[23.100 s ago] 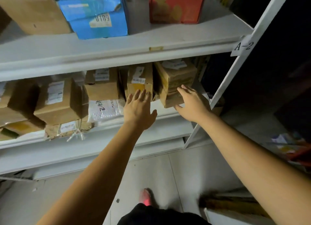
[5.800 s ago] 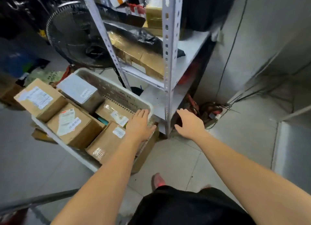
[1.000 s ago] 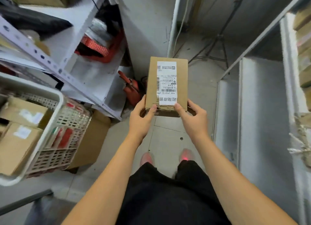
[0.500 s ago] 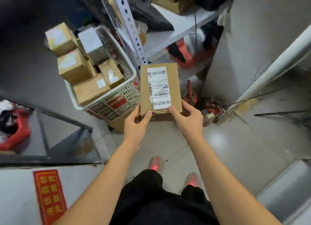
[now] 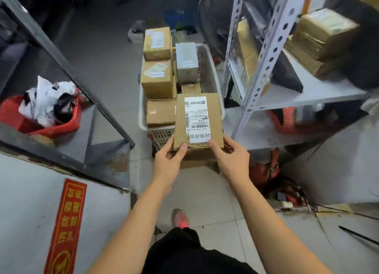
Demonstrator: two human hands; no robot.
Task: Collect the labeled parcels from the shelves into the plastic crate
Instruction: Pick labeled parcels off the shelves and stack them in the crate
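A flat cardboard parcel with a white barcode label is held level in front of me, above the near end of the white plastic crate. My left hand grips its near left corner and my right hand grips its near right corner. The crate stands on the floor straight ahead and holds several labeled cardboard boxes, among them a tall brown box at the far end and a grey box. The held parcel hides the crate's near right corner.
A perforated metal shelf rack with taped brown parcels stands to the right of the crate. A dark metal frame runs along the left, with a red basin of bags behind it. A fan stands behind the crate.
I have turned left toward the crate. The crate now lies straight ahead, and the parcel, still in both hands, hangs over its near end instead of beside it.
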